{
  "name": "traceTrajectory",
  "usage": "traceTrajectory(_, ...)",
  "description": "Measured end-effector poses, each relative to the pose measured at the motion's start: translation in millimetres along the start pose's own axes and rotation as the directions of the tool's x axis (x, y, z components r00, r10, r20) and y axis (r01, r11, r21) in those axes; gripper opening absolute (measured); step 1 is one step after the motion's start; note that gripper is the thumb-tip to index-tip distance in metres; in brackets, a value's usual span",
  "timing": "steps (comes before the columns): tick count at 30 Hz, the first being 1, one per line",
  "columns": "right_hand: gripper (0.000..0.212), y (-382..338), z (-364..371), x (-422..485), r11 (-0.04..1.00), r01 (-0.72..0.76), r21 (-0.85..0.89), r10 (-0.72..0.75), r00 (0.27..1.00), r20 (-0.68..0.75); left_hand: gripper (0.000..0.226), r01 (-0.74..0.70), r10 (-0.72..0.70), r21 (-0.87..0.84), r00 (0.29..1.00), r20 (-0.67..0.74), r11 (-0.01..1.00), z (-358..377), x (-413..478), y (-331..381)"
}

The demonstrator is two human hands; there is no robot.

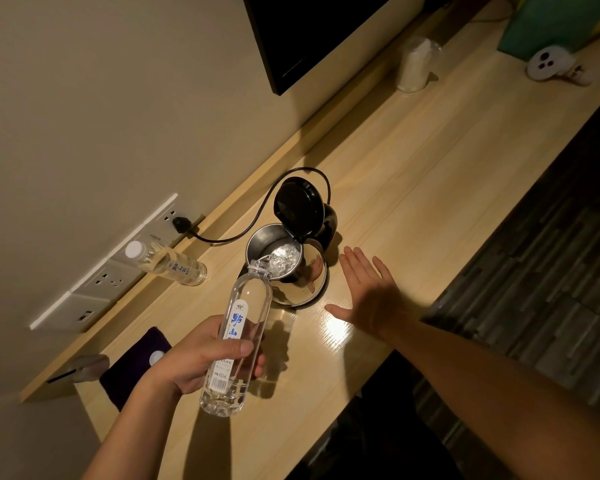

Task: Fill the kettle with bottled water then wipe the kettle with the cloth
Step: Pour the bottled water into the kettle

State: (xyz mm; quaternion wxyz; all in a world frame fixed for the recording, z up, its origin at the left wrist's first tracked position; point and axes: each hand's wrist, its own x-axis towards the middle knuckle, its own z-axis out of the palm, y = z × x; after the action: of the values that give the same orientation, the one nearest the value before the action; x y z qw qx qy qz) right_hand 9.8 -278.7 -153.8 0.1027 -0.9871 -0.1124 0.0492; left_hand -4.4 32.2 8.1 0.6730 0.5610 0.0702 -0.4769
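Long pale wood-grain desk (430, 174) runs along the beige wall; we are working near its middle. On it stands the round stainless-steel electric kettle (293, 271), its black hinged lid (298, 206) tipped fully up and back. Its black cord runs to a plug in the white wall socket strip (111, 268).

Our left hand (201, 358) is wrapped firmly around the lower body of the clear plastic water bottle with the white-and-blue label (238, 341). The bottle is uncapped and tilted, mouth over the kettle's rim, and water is streaming in; glinting water shows inside the kettle. Much of the bottle looks emptied, some remains near the base.

Our right hand (368, 296) is spread flat and open, holding nothing, just beside the kettle; we cannot tell whether it rests on the desk.

The dark purple folded cloth (132, 368) lies at the desk's near-left end, well apart from the kettle, with a small white bottle cap (156, 357) on it. A second capped bottle (168, 266) stands by the wall.

Status: filling under way, not finished. Remaining, in our judgement: finish pouring, shut lid, fetch cloth, wipe kettle.
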Motion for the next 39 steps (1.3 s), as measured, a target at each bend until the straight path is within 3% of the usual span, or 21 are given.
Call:
traceTrajectory(27,0.108,0.0,7.5,3.4,1.0,-0.023,-0.009,0.023,1.0,0.001,0.036,0.024,-0.024,0.01,1.0,-0.021,1.0,-5.2,-5.5,-1.1)
traceTrajectory(34,0.107,0.1,7.4,2.6,1.0,-0.015,-0.011,0.015,1.0,-0.016,0.054,0.037,-0.036,0.021,0.999,-0.035,0.999,-6.1,-6.2,1.1)
traceTrajectory(39,0.107,0.8,7.5,2.2,1.0,-0.002,-0.017,0.002,1.0,-0.014,0.055,0.035,-0.034,0.022,0.999,-0.041,0.999,-6.6,-7.1,3.2)
